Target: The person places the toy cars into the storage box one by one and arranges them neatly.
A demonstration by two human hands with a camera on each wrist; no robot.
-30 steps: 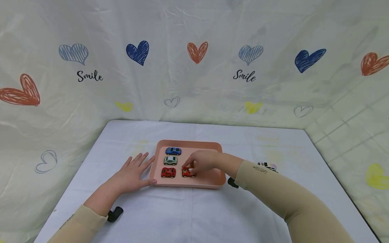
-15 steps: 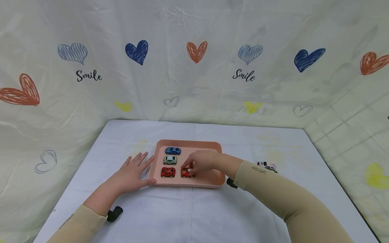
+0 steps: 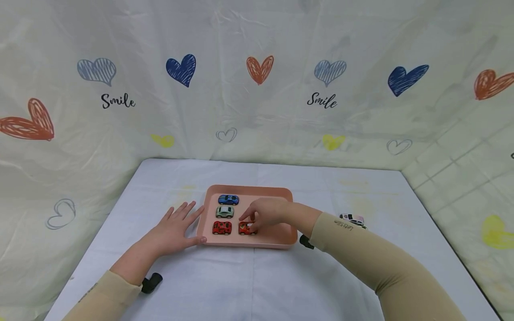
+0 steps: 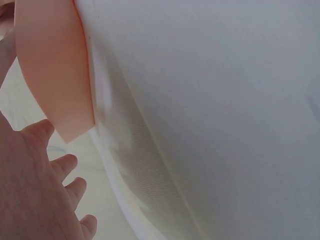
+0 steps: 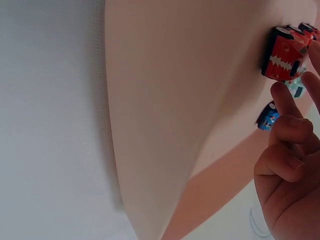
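In the head view my right hand point(image 3: 267, 212) reaches into a pink tray point(image 3: 273, 242), thumb and fingers pinching a red toy car point(image 3: 246, 228) that sits on the tray's floor. Part of that car is hidden by the fingers; the right wrist view shows its printed white teeth. Left of it stands another red toy car point(image 3: 222, 228). Behind are a pale green toy car point(image 3: 225, 211) and a blue toy car point(image 3: 228, 199). My left hand point(image 3: 170, 232) lies spread at the tray's left side, its thumb and index finger touching the rim.
A white toy car point(image 3: 352, 219) stands on the white-covered table point(image 3: 201, 285) to the right of the tray, partly behind the right sleeve point(image 3: 361, 245). A white sheet with printed hearts hangs behind the table.
The red car under my right hand has shifted very slightly left, toward the other red car. My left hand and the tray stay put.
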